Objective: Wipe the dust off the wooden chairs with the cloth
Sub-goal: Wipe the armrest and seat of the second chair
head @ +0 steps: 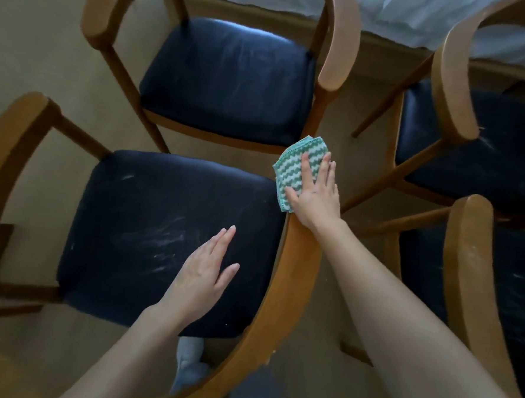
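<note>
Head view, looking down. Right hand (313, 199) pressed flat on the folded green-and-white cloth (291, 166), fingers straight and nearly together, thumb spread toward the seat side, none curled round the fabric. Under those fingers and the palm: the front tip of the nearest chair's curved wooden rail (294, 262), with the cloth's folded corner sticking out past the fingertips and its stitched edge on the thumb side.

Left hand (203, 272) held flat, fingers straight and together, thumb apart, holding nothing. Beneath it, the dark padded seat (149, 216), streaked with pale dust. Hard to tell whether touching the seat or hovering just above.

Beyond the right fingertips, a second chair (225, 82). Off to the little-finger side, a third chair (449, 87) and a fourth chair (472, 273), pale specks on their rails.

Judged as mid-wipe on the near chair's rail, with the cloth at its tip. Most of the task likely left, given the streaked seats and three further chairs. Called for next, probably: even palm pressure while drawing the cloth back along the curve toward the wrist, following the bend without letting the fabric slide off the narrow edge.
</note>
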The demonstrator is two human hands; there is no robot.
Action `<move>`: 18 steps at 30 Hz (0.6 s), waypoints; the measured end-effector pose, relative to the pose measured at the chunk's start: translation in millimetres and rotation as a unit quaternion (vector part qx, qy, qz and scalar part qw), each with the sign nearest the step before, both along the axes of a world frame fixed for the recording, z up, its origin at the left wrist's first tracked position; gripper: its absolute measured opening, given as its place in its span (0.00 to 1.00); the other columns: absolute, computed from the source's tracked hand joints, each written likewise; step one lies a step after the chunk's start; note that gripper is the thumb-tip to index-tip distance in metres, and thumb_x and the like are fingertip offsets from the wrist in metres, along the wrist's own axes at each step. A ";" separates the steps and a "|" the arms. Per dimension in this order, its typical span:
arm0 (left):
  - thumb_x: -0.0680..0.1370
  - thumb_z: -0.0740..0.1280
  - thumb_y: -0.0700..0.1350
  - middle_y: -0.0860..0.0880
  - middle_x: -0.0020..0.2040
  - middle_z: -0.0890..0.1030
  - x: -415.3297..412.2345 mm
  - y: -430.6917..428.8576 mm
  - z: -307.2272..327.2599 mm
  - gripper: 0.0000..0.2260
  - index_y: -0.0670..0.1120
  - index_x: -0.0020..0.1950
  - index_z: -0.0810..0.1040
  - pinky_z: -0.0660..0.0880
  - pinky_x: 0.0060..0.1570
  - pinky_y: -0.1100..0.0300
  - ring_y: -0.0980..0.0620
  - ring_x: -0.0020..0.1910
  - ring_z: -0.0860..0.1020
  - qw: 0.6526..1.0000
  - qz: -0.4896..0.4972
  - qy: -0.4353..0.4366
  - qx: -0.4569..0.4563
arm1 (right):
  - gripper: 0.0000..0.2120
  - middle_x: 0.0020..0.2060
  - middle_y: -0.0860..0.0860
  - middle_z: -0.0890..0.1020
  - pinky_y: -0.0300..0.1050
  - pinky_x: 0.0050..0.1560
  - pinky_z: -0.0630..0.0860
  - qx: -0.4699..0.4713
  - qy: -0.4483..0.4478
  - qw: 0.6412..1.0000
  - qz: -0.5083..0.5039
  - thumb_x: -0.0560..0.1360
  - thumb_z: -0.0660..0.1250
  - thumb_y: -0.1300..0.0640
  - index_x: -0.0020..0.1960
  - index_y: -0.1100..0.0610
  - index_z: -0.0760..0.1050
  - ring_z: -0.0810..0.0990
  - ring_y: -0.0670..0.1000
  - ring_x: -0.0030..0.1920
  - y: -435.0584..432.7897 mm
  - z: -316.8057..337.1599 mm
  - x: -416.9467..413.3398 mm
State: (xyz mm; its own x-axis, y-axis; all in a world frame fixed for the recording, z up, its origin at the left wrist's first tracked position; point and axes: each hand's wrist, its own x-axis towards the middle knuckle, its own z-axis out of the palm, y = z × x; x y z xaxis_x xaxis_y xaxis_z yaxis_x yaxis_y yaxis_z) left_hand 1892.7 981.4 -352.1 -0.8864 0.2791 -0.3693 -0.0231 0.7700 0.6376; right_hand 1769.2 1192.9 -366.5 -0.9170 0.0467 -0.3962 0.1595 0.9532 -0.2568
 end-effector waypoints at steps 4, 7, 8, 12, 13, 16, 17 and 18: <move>0.81 0.56 0.52 0.54 0.77 0.53 5.4 2.7 -1.1 0.28 0.55 0.76 0.46 0.49 0.72 0.63 0.60 0.75 0.52 1.000 0.018 -0.008 0.002 | 0.34 0.74 0.57 0.31 0.55 0.75 0.44 -0.024 0.036 0.999 -0.001 0.80 0.49 0.42 0.75 0.48 0.31 0.33 0.56 0.75 0.1 -0.7 52.1; 0.81 0.56 0.52 0.54 0.77 0.54 3.2 3.1 -4.1 0.27 0.55 0.77 0.46 0.51 0.73 0.61 0.59 0.75 0.52 1.000 0.023 -0.007 0.009 | 0.35 0.71 0.54 0.26 0.51 0.75 0.45 -0.053 0.040 0.998 -0.003 0.78 0.45 0.37 0.73 0.46 0.26 0.31 0.55 0.74 -5.0 -1.3 120.6; 0.81 0.56 0.52 0.54 0.77 0.54 2.1 2.5 -5.4 0.27 0.55 0.77 0.47 0.51 0.73 0.61 0.59 0.75 0.52 1.000 0.024 -0.006 0.009 | 0.35 0.70 0.53 0.25 0.51 0.74 0.45 -0.058 0.039 0.998 -0.004 0.76 0.41 0.35 0.72 0.44 0.25 0.31 0.54 0.73 -8.7 -2.2 140.5; 0.81 0.57 0.51 0.54 0.77 0.54 0.3 -1.4 -8.1 0.28 0.55 0.77 0.47 0.51 0.74 0.60 0.59 0.75 0.52 0.999 0.027 -0.007 0.021 | 0.35 0.69 0.53 0.23 0.50 0.73 0.50 -0.055 0.023 0.998 -0.025 0.71 0.36 0.32 0.70 0.42 0.23 0.30 0.54 0.72 -19.2 -4.7 167.8; 0.81 0.57 0.51 0.54 0.77 0.54 0.6 -2.3 -8.3 0.28 0.55 0.77 0.47 0.51 0.74 0.60 0.59 0.75 0.52 0.999 0.023 -0.008 0.024 | 0.35 0.68 0.53 0.23 0.51 0.73 0.52 -0.049 0.020 0.998 -0.029 0.73 0.37 0.33 0.70 0.43 0.22 0.30 0.53 0.72 -20.3 -2.9 163.3; 0.81 0.56 0.52 0.55 0.77 0.53 -0.6 -4.5 -10.9 0.28 0.55 0.77 0.46 0.51 0.74 0.61 0.60 0.75 0.51 0.999 0.008 -0.018 0.028 | 0.35 0.69 0.53 0.24 0.53 0.74 0.52 -0.037 0.016 0.999 -0.033 0.79 0.45 0.37 0.70 0.46 0.23 0.32 0.56 0.74 -15.2 -0.4 134.9; 0.81 0.56 0.52 0.55 0.77 0.53 -2.1 -5.0 -11.8 0.28 0.55 0.77 0.46 0.51 0.74 0.61 0.60 0.75 0.51 0.999 0.004 -0.021 0.028 | 0.35 0.71 0.54 0.25 0.54 0.74 0.52 -0.034 0.010 0.999 -0.033 0.80 0.47 0.39 0.71 0.46 0.24 0.33 0.56 0.75 -11.2 0.2 120.1; 0.81 0.56 0.52 0.54 0.77 0.53 -3.9 -5.3 -12.9 0.28 0.55 0.77 0.46 0.51 0.74 0.60 0.60 0.75 0.51 0.999 0.003 -0.020 0.027 | 0.35 0.72 0.55 0.27 0.55 0.74 0.52 -0.032 0.005 0.999 -0.032 0.80 0.48 0.39 0.72 0.46 0.25 0.34 0.57 0.75 -6.7 0.0 103.7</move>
